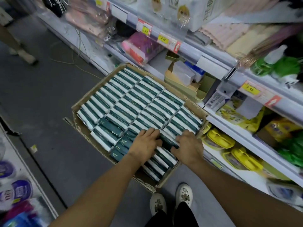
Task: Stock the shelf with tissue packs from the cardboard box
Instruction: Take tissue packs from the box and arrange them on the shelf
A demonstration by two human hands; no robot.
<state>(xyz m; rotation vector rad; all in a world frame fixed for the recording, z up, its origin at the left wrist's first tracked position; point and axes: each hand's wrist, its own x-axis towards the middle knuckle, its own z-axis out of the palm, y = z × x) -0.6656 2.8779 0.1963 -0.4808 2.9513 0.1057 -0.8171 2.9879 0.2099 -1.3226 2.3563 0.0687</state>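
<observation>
Tissue packs [136,105] in cardboard box [165,181], hands [165,145] gripping near-edge packs

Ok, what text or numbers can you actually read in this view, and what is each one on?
"10 00": yellow price tag on the upper shelf rail.
"108": yellow part of the red and white price tag to its left; blurred, so uncertain.
Yellow price tag on the lower rail: digits blurred, unreadable.
Dark green and white tissue packs in the brown cardboard box: pale characters, too small to read.
Large white wrapped pack on the top shelf: printed characters blurred.
</observation>
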